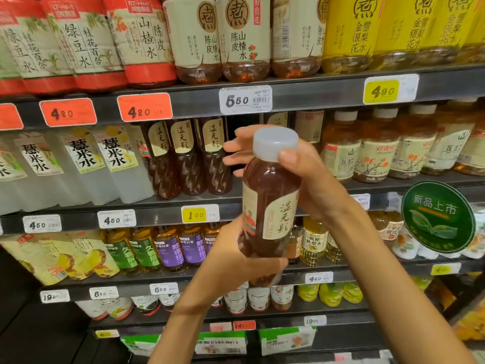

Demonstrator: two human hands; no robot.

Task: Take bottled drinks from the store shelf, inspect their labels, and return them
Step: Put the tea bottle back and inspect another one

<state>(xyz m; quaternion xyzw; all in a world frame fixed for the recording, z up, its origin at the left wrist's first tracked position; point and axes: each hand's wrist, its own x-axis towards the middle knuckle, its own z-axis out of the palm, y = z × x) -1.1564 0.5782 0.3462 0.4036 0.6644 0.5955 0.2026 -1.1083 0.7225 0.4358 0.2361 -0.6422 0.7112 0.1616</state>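
Observation:
I hold a bottle of dark reddish-brown drink (270, 195) upright in front of the shelves, its pale grey cap on top and a cream label facing me. My left hand (236, 256) grips the bottle's lower part from the left and below. My right hand (296, 166) wraps the neck and cap from behind, thumb on the cap's front edge. Three matching bottles (183, 158) stand on the middle shelf, just left of a dark gap behind the held bottle.
Shelves full of bottled drinks fill the view: red-labelled and yellow ones on top, white bottles (78, 166) at middle left, amber ones (372, 151) at middle right. Price tags line the shelf edges (199, 214). A round green sign (438, 216) sticks out at right.

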